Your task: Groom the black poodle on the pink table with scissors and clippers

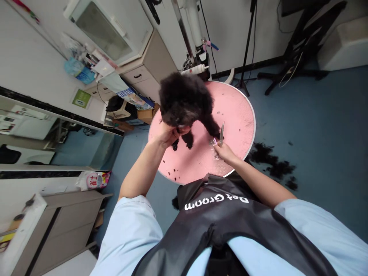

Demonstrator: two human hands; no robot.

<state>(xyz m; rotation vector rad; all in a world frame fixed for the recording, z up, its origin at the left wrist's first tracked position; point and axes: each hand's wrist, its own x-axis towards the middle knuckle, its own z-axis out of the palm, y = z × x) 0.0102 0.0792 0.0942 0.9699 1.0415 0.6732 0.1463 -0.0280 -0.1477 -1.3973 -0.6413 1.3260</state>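
Observation:
A fluffy black dog (185,97) stands on a round pink grooming table (235,111), its head toward me. My left hand (169,135) is closed under the dog's chin, with some of its fingers hidden by the fur. In my right hand (225,152), near a front paw, are a pair of scissors (222,132) with the blades pointing up and away, and a metal comb (215,150) with its teeth facing left. Small dark clippings of fur (175,174) lie on the tabletop.
Behind the dog, a white bottle (195,69) and several tools hang by the table's post. Cut black fur (271,161) lies on the blue floor at right. A drawer cabinet (143,73) and a pet carrier (123,111) stand at back left. A black stand (247,50) is behind the table.

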